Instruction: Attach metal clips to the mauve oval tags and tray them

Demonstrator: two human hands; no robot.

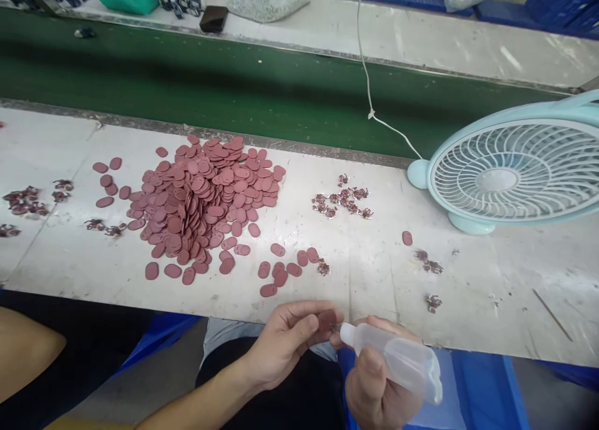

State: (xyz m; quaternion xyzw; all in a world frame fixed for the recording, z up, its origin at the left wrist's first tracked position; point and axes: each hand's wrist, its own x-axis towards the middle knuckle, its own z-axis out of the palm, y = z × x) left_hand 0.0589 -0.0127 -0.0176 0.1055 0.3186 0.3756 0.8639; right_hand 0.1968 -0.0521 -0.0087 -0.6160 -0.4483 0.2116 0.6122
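Note:
Between the thumb and fingers of my left hand [285,342] is a small reddish-brown oval piece [326,319], held over the table's front edge. My right hand [381,383] grips a translucent white squeeze bottle [397,358], tilted with its nozzle toward the left. The nozzle tip is at the oval piece; whether they touch I cannot tell. Several loose oval pieces [279,278] lie just beyond my hands, beside one small dark brown-and-white part [322,267]. Farther left rises a large pile of the same oval pieces [201,193].
Clusters of small brown-and-white parts [344,198] lie on the white table [374,274]. At right stands a pale blue fan [496,180], its white cord [367,87] crossing a green conveyor belt [299,102]. A blue bin [491,386] sits below. Another person's arm [28,355] shows at left.

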